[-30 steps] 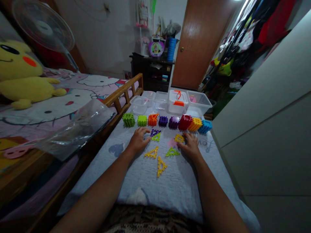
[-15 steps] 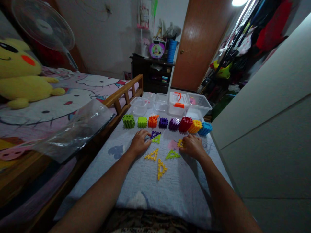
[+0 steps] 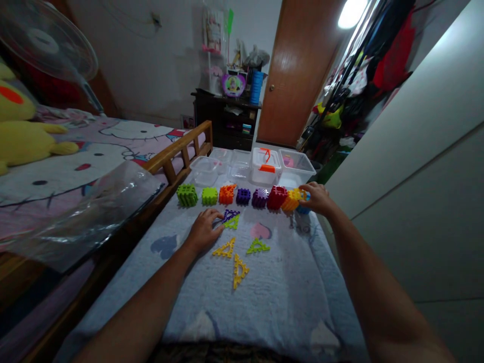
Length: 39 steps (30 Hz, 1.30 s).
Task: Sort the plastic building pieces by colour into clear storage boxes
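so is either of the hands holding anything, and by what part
The right hand pinches a small yellow piece by its edge; the left hand only rests on the purple triangle.

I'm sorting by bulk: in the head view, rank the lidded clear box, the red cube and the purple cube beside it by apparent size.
1. lidded clear box
2. red cube
3. purple cube, only slightly smaller than the red one.

No readable writing

Neither the blocks (image 3: 242,195), the clear boxes (image 3: 264,164) nor the bedspread (image 3: 264,302) show lettering or numbers that can be made out.
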Tool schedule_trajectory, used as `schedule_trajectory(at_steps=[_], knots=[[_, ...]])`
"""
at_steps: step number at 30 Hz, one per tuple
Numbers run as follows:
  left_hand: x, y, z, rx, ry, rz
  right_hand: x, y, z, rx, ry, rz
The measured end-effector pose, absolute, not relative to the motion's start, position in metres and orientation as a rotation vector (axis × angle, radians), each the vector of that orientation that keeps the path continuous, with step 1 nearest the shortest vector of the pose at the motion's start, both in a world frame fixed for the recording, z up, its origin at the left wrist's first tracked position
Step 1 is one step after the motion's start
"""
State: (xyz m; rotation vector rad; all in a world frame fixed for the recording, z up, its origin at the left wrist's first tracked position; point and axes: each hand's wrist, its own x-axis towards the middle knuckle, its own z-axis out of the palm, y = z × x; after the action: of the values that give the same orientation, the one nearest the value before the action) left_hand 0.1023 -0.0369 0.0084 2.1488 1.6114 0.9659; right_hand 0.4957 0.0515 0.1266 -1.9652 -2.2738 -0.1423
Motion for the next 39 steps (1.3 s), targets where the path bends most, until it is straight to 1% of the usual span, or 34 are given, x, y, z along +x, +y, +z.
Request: schedule_trajectory(at_steps=[9, 22, 26, 28, 31, 35, 39], knots=[[0.102, -0.036, 0.008, 2.149, 1.605, 0.987, 0.495, 0.067, 0.124, -1.991, -2.381, 0.036], [0.102, -0.037, 0.008, 2.152, 1.621, 0.965, 0.492, 0.066, 0.123, -1.976, -2.346, 0.019], [0.104, -0.037, 0.007, 2.129, 1.632, 0.978, 0.486, 0.045, 0.131, -1.827, -2.242, -0.068], [0.105, -0.038, 0.008, 2.119, 1.65, 0.982, 0.478, 0.027, 0.133, -1.701, -2.211, -0.057], [0.107, -0.038, 0.009, 2.107, 1.673, 0.988, 0.456, -0.005, 0.127, -1.521, -2.219, 0.122], [0.107, -0.039, 0.013, 2.106, 1.643, 0.981, 0.419, -0.036, 0.101, -1.383, -2.257, 0.438], [0.106, -0.042, 0.017, 2.124, 1.576, 0.977, 0.382, -0.047, 0.068, -1.305, -2.329, 0.484]])
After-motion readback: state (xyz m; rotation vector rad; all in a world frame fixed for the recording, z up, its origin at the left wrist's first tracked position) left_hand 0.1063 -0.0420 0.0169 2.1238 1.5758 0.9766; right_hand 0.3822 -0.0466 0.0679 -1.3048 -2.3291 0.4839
